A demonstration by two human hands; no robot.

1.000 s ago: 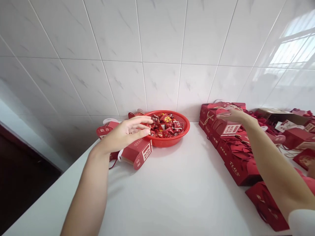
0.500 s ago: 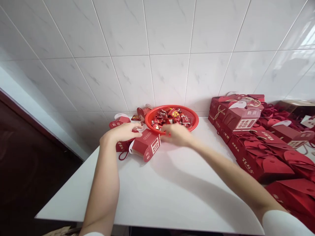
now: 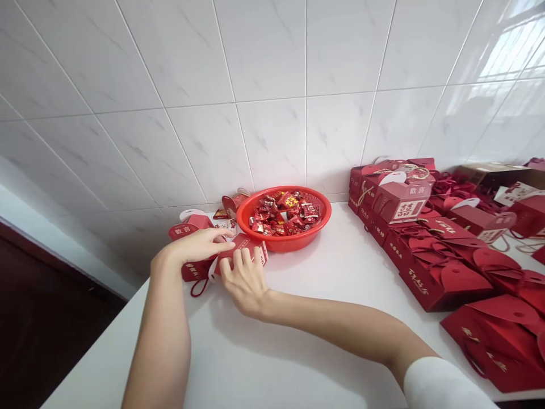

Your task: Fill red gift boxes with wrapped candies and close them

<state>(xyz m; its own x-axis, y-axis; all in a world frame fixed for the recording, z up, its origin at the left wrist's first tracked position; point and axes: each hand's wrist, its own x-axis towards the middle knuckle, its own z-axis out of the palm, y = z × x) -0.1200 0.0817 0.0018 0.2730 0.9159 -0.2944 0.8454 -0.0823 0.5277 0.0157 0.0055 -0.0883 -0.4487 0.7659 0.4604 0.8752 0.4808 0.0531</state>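
A small red candy box (image 3: 241,241) with a white printed label lies on its side in front of the basket. The curled fingers of my right hand (image 3: 246,284) grip it from the near side. My left hand (image 3: 204,244) is at its left end, fingers stretched out and apart; whether the fingertips touch the box is hard to tell. Behind my left hand stands another red box (image 3: 192,223), partly covered, with a dark red cord loop (image 3: 198,291) at its foot. The red plastic basket (image 3: 284,245) beside them holds many red-wrapped candies (image 3: 286,213).
Several closed red gift boxes (image 3: 443,272) are stacked and lined up along the right of the white table (image 3: 323,289). One pinkish box (image 3: 402,200) sits on top of the stack. Another small box (image 3: 233,203) stands by the tiled wall (image 3: 272,136), left of the basket.
My right hand has moved left from the basket's near rim onto the small box. My left hand stays by the boxes. The view has turned slightly to the right.
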